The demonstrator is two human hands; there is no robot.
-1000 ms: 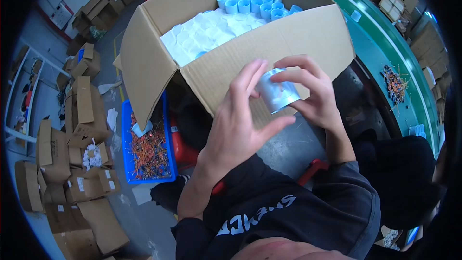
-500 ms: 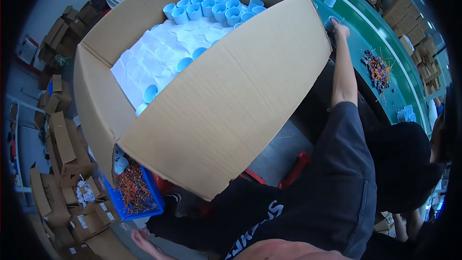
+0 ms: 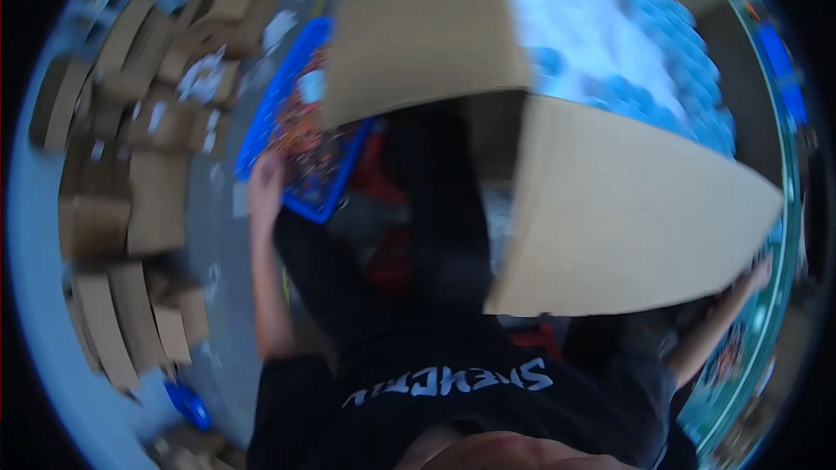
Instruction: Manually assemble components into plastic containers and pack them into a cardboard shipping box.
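Observation:
My left hand (image 3: 268, 174) reaches to the edge of a blue plastic tray (image 3: 275, 100) and overlaps its rim; motion blur hides the fingers. A tangle of small parts with orange and dark wires (image 3: 305, 135) fills the tray, and a pale blue cup (image 3: 312, 85) lies among them. Out to the right, my right hand (image 3: 760, 271) is at the green conveyor (image 3: 788, 239), beside the corner of a large open cardboard box (image 3: 636, 218). Its fingers are smeared too. Inside the box, rows of pale blue cups (image 3: 688, 61) stand around a white sheet (image 3: 575, 17).
A box flap (image 3: 427, 26) hangs over part of the tray. Several open cartons (image 3: 157, 200) stand on the floor at the left. Another heap of wired parts (image 3: 724, 357) lies on the conveyor. A blue object (image 3: 187, 402) is at the lower left.
The view has swung left, so the tray is nearer the middle. My left hand has moved up to the tray's edge. My right hand no longer shows the cup it was at on the conveyor.

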